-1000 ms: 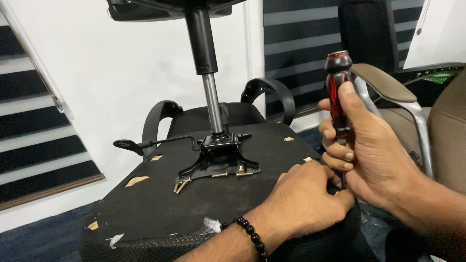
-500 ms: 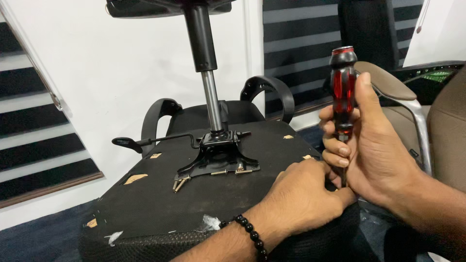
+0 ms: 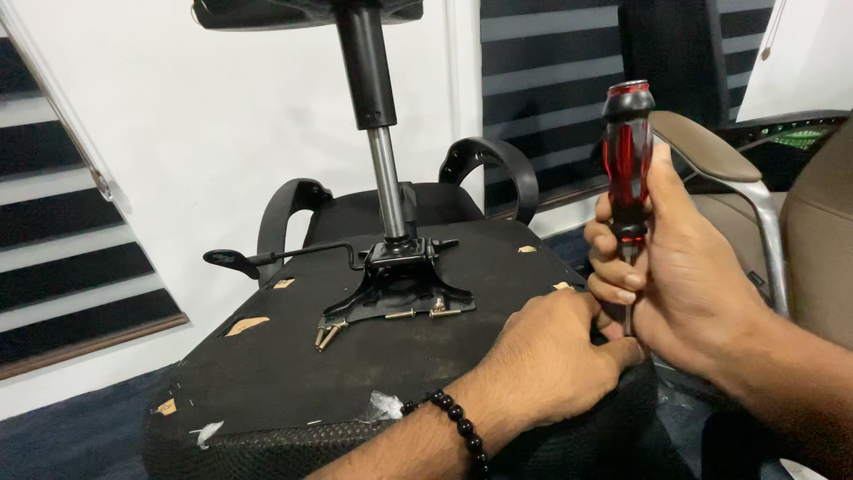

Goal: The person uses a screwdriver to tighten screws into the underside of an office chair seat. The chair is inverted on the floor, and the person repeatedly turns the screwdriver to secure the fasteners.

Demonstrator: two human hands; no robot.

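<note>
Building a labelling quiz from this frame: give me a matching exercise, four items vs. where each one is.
Items:
1. screwdriver
2. loose screws
3. beaded bracelet
4. lever

Places:
A. on the left wrist
B. sticking out to the left of the metal plate
C. upright in the right hand, beside the left hand
D. lying on the upturned seat, by the plate's front corner

Pairs: 1-C, 2-D, 3-A, 4-B
</note>
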